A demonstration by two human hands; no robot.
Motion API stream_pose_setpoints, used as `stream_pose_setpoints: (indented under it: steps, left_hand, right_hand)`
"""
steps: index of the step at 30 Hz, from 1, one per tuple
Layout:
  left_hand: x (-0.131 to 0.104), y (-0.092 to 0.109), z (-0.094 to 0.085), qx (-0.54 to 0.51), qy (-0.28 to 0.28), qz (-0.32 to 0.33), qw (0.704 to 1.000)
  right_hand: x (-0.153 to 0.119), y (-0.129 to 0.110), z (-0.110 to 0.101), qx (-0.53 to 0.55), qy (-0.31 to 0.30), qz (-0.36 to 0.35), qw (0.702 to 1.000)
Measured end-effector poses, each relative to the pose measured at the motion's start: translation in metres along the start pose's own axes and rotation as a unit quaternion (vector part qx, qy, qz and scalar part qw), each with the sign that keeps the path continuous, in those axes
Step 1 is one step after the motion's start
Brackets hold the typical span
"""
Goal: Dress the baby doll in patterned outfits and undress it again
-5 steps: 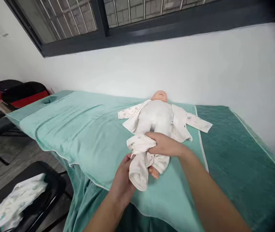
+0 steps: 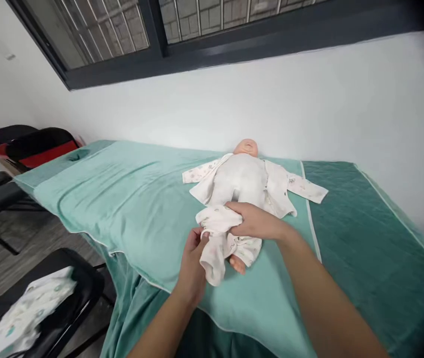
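Observation:
A baby doll (image 2: 239,176) lies on its back on the green-covered bed, its head toward the wall and its feet toward me. Its patterned white jacket (image 2: 281,186) is spread open at both sides over a white inner garment. White baby pants (image 2: 217,221) are bunched around the lower legs, and one bare foot (image 2: 237,264) sticks out of a leg opening. My left hand (image 2: 194,263) pinches the loose pant leg at its left edge. My right hand (image 2: 251,221) grips the bunched pants near the doll's knees. The other foot is hidden.
Turquoise sheets (image 2: 122,194) cover the bed, with a darker green cover (image 2: 353,214) at the right. At lower left, a folded patterned white cloth (image 2: 29,311) lies on a black chair (image 2: 85,283). More chairs (image 2: 43,146) stand at the far left. A barred window is above the wall.
My left hand has moved slightly up along the pant leg, and its open end has drawn up a little. The right hand stays on the bunched pants.

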State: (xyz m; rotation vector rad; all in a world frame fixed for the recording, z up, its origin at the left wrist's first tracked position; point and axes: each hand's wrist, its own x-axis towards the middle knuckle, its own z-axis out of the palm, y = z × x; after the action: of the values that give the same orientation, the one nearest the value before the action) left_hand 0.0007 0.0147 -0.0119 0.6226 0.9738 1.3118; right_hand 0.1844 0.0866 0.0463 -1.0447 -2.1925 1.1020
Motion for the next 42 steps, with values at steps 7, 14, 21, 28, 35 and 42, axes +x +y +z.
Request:
stream_pose_setpoints:
  steps: [7, 14, 21, 28, 35, 42]
  left_hand:
    - [0.041, 0.008, -0.006, 0.208, 0.027, 0.170, 0.963]
    - [0.065, 0.028, -0.009, 0.464, 0.019, 0.278, 0.841]
    - [0.069, 0.019, -0.010, 0.503, 0.028, 0.347, 0.791]
    - [0.084, 0.047, -0.034, 0.213, -0.229, 0.140, 0.940]
    - [0.116, 0.073, -0.008, 0.436, -0.247, 0.148, 0.853]
    - [0.159, 0.091, 0.067, 0.500, -0.339, 0.309, 0.734]
  right_hand:
    - [0.001, -0.004, 0.001, -0.075, 0.051, 0.009, 0.996]
    - [0.012, 0.003, 0.011, -0.100, 0.172, -0.002, 0.980]
    - [0.020, 0.007, 0.029, -0.165, 0.242, -0.016, 0.956]
    - [0.003, -0.001, -0.007, 0.071, 0.095, -0.019, 0.993]
    - [0.003, 0.025, -0.010, 0.169, 0.283, 0.002, 0.944]
    - [0.012, 0.040, -0.001, -0.070, 0.441, 0.033, 0.894]
